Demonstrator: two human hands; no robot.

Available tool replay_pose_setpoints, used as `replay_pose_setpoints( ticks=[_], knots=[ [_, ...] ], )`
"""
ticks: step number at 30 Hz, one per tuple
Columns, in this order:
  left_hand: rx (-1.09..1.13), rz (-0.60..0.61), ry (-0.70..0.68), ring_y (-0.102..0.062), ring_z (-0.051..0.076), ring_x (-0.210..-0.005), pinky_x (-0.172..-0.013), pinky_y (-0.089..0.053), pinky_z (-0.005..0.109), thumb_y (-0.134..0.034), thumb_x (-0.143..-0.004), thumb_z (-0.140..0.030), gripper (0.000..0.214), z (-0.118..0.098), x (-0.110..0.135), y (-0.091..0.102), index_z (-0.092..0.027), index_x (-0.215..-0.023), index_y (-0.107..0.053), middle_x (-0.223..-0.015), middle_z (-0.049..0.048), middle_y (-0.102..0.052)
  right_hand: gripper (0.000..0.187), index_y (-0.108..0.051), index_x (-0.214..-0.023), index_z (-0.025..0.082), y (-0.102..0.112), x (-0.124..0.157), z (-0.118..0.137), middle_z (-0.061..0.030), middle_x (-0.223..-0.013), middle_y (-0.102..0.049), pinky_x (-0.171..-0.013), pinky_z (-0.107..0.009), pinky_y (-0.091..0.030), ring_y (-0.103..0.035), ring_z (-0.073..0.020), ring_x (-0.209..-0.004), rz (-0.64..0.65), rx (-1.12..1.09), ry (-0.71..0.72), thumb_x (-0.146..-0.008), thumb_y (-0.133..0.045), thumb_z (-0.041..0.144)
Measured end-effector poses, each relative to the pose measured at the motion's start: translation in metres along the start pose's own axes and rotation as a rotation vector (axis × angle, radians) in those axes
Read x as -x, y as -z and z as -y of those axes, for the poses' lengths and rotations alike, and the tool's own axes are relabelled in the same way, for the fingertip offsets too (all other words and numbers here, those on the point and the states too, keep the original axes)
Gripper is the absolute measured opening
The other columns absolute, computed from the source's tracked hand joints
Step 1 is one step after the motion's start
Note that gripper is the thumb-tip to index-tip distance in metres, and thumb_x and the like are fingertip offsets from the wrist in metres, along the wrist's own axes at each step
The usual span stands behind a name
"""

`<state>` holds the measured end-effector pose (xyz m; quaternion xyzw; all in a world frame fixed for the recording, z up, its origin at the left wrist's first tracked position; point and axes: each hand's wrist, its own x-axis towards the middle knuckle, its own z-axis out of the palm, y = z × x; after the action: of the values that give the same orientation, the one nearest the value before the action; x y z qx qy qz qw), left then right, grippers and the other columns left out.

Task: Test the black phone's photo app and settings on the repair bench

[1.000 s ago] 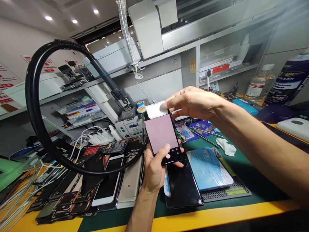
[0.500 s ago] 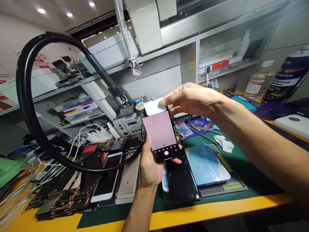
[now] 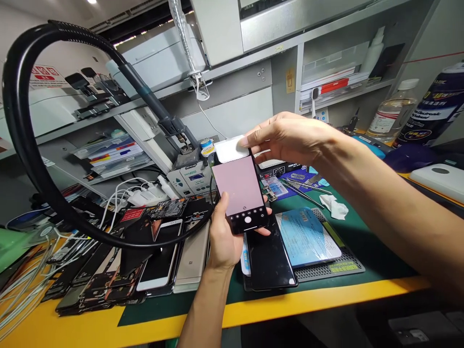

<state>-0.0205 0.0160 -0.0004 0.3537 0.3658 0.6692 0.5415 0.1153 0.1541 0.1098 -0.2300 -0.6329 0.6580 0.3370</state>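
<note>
My left hand (image 3: 224, 237) grips a black smartphone (image 3: 237, 186) from below, its fingers behind the body and its thumb on the screen's left edge. The screen shows a camera app with a plain pink picture and a row of controls at the bottom. My right hand (image 3: 286, 137) reaches in from the right and pinches a white card (image 3: 229, 149) by its right end. The card sits at the phone's top edge, and its lower part is hidden behind the phone.
Below the hands, a black phone (image 3: 266, 261) and a blue film-wrapped sheet (image 3: 306, 237) lie on a green mat (image 3: 377, 256). Several phones and opened phone parts lie to the left, under a black gooseneck hose (image 3: 21, 96). A soldering station (image 3: 190, 181) stands behind.
The whole scene has drifted up and to the left in the view as my head moved. Both hands keep the same hold on the phone and the white card.
</note>
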Motion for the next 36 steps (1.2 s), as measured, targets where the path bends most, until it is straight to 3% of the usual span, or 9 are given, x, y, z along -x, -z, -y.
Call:
replay_pose_setpoints(
  ticks=[8, 21, 27, 32, 36],
  knots=[
    [-0.075, -0.066, -0.038, -0.078, 0.035, -0.083, -0.047, -0.063, 0.038, -0.055, -0.097, -0.05, 0.049, 0.002, -0.001, 0.0, -0.009, -0.121, -0.07, -0.103, 0.0195, -0.078, 0.015, -0.072, -0.063, 0.013, -0.002, 0.002, 0.001, -0.0084, -0.08, -0.069, -0.072, -0.028, -0.061, -0.061, -0.0136, -0.068, -0.012, -0.022, 0.012, -0.075, -0.078, 0.008],
    [-0.065, -0.036, -0.048, -0.077, 0.038, -0.087, -0.049, -0.064, 0.04, -0.056, -0.096, -0.051, 0.055, 0.003, -0.001, 0.002, -0.006, -0.127, -0.063, -0.106, 0.0214, -0.077, 0.011, -0.074, -0.064, 0.01, -0.003, 0.001, 0.001, -0.0054, -0.07, -0.067, -0.064, -0.027, -0.06, -0.059, -0.0116, -0.061, -0.036, -0.053, 0.013, -0.073, -0.079, 0.005],
    [-0.112, 0.027, -0.081, -0.078, 0.036, -0.091, -0.053, -0.065, 0.038, -0.07, -0.081, -0.017, 0.048, 0.004, 0.002, 0.005, -0.009, -0.127, -0.061, -0.108, 0.0171, -0.078, 0.017, -0.071, -0.06, 0.011, -0.002, -0.001, 0.0, -0.0046, -0.069, -0.064, -0.065, -0.027, -0.061, -0.059, -0.0113, -0.06, -0.028, -0.063, 0.006, -0.073, -0.08, 0.005],
    [-0.134, 0.094, -0.065, -0.077, 0.035, -0.096, -0.059, -0.067, 0.039, -0.068, -0.079, -0.01, 0.041, 0.004, 0.002, 0.011, -0.009, -0.119, -0.061, -0.115, 0.019, -0.076, 0.02, -0.072, -0.059, 0.012, -0.001, 0.0, 0.001, -0.0027, -0.064, -0.061, -0.065, -0.027, -0.061, -0.055, -0.0096, -0.057, -0.02, -0.063, 0.001, -0.076, -0.078, 0.004],
    [-0.134, 0.089, -0.066, -0.076, 0.038, -0.098, -0.062, -0.068, 0.043, -0.067, -0.078, -0.007, 0.054, 0.002, 0.001, 0.011, -0.013, -0.13, -0.052, -0.114, 0.0158, -0.075, 0.022, -0.073, -0.059, 0.014, 0.001, -0.004, -0.001, -0.004, -0.067, -0.065, -0.063, -0.025, -0.06, -0.056, -0.0093, -0.059, -0.031, -0.059, -0.03, -0.078, -0.077, 0.005]
  ],
)
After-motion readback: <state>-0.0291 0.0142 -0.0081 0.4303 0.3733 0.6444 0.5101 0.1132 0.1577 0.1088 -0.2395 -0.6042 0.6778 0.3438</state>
